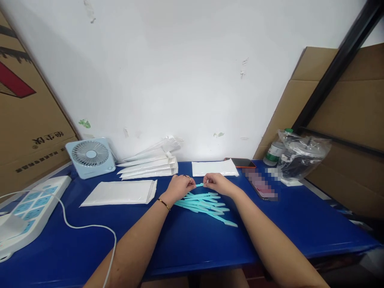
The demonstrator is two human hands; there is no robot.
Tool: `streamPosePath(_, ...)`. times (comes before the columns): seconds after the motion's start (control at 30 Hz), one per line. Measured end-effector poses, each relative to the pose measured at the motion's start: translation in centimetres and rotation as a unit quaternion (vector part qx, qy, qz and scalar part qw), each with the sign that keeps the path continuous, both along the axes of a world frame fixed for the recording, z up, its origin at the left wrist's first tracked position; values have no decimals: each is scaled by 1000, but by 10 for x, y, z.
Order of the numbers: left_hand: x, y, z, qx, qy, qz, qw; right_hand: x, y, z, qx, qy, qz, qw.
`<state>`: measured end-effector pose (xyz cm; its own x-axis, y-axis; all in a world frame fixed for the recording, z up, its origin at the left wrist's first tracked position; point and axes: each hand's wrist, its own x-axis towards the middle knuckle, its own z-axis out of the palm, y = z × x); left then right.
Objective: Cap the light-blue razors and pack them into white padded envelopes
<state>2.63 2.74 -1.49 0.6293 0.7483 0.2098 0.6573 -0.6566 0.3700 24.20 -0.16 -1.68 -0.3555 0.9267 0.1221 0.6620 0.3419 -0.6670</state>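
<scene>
Between my two hands is one turquoise eyebrow razor (199, 185), held level just above the table. My left hand (180, 187) pinches one end of it, fingers closed. At the other end, the closed fingertips of my right hand (218, 183) grip it. Most of that razor is hidden by my fingers. Just below, a loose pile of several similar turquoise eyebrow razors (207, 204) lies fanned out with pale tips toward the right. Behind my right hand lies a flat white packet (211, 169).
On the blue table (210, 248), a white packet (120, 192) and a stack of packets (150, 168) lie left. Further left are a fan (91, 157), a power strip (33, 212) and a white cable (87, 227). Phones (259, 182), a bottle (273, 153) and a plastic bag (303, 158) are right.
</scene>
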Motion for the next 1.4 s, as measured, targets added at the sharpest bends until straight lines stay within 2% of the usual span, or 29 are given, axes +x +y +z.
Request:
streamPosePath(0.17,-5,9,-6,34,-7,55,998,17,5,-3,-5,0,-40,999)
streamPosePath(0.27,-7,12,-10,13,-22,50,998,29,1,-1,6,-13,-65,998)
streamPosePath(0.33,-7,11,-11,6,-43,49,998,33,-4,2,29,-28,-52,998)
streamPosePath(0.4,-6,8,-9,2,-63,52,997,33,-10,5,27,-42,-12,999)
streamPosePath(0.53,-1,-2,-2,-32,-80,18,996,26,-17,5,-18,-82,45,995)
streamPosePath(0.67,2,-10,0,-42,-67,-26,997,18,-16,-1,-28,-80,27,996)
streamPosePath(0.8,3,-9,-2,-31,-32,-38,998,11,-14,0,-35,-32,-2,999)
streamPosePath(0.97,3,-3,-4,2,-45,2,999,12,-12,5,-12,-13,-19,1000)
streamPosePath(1.13,-6,8,-10,12,-72,58,996,31,-6,0,-1,-26,-69,997)
streamPosePath(1.23,-10,10,-14,1,-65,62,996,39,-6,-2,-9,-35,-89,995)
streamPosePath(1.3,-11,10,-16,3,-54,55,997,40,-9,0,-19,-54,-84,995)
streamPosePath(1.4,-10,10,-18,9,-31,42,999,38,-17,6,-77,-82,-40,993)
